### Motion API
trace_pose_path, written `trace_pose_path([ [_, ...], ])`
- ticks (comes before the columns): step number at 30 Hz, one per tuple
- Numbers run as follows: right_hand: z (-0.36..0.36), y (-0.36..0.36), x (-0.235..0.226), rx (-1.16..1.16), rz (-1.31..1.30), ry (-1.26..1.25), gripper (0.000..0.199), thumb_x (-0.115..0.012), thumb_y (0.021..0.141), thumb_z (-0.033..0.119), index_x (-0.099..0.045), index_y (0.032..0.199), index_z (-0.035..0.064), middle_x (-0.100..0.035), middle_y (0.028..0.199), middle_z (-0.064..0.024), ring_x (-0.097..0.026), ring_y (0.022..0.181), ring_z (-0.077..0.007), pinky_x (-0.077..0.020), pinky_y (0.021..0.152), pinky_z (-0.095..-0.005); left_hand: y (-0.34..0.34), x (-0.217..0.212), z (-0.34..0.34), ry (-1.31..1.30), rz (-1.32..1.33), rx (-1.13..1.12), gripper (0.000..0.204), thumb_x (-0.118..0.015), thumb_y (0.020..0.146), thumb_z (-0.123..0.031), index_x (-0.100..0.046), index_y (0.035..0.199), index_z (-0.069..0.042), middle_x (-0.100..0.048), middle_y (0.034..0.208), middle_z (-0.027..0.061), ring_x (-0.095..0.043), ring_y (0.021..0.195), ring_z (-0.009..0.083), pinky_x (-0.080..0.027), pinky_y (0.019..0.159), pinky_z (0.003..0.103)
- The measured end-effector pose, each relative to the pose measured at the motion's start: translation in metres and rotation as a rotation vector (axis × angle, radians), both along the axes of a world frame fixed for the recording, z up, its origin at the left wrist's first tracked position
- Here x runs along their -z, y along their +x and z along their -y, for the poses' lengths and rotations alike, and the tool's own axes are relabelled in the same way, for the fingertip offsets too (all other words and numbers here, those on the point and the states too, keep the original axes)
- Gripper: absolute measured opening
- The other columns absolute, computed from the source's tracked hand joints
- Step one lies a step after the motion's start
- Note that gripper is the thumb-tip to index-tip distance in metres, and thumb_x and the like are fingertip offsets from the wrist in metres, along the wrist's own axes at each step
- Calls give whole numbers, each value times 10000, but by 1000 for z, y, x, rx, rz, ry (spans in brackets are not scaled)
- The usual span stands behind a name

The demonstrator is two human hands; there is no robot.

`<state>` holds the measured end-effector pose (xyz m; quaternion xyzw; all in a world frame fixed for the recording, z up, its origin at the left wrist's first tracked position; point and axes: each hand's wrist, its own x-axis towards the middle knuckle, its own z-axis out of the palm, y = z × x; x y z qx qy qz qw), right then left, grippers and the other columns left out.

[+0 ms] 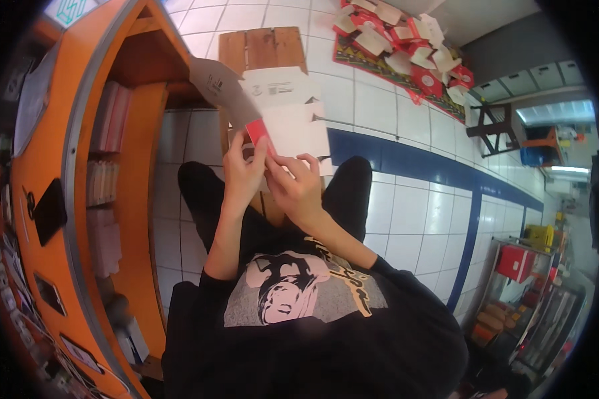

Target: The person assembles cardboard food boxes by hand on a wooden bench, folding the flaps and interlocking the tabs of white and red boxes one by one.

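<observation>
My left hand [243,169] and my right hand [295,186] are together in front of my chest, above my knees. Both pinch a small red and white folded cardboard piece [258,133], its red corner sticking up above my left fingers. Just beyond my hands a stack of flat white and grey cardboard sheets [283,106] rests on a low wooden stool [263,48]. My legs in black trousers are bent to either side of the stool.
An orange counter with shelves [123,173] curves along my left. A pile of folded red and white boxes [406,43] lies on a patterned mat on the white tiled floor at the far right. A dark stool [496,126] and a rack with red items [519,266] stand to the right.
</observation>
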<state>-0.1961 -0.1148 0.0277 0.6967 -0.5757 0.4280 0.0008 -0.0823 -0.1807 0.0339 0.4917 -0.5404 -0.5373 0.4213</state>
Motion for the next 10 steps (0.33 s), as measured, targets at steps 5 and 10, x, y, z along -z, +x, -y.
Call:
trace_pose_path([
  [5, -16, -8, -32, -364, 389, 184, 549, -738, 742, 207, -552, 1241, 72, -504, 1275, -177, -518, 1133, -349, -420, 952, -418, 36, -12, 10, 18, -73, -64, 193, -609, 897, -147, -617, 1023, -1, -648, 914, 51, -612, 790, 91, -519, 639, 244],
  [10, -17, -7, -30, -416, 550, 280, 716, -768, 717, 287, -460, 1313, 34, -466, 1318, -191, -459, 1235, -346, -390, 993, -397, 42, -20, 1, 204, -330, -99, 244, -639, 891, -167, -608, 1089, -29, -628, 1078, 85, -620, 905, 137, -499, 845, 273],
])
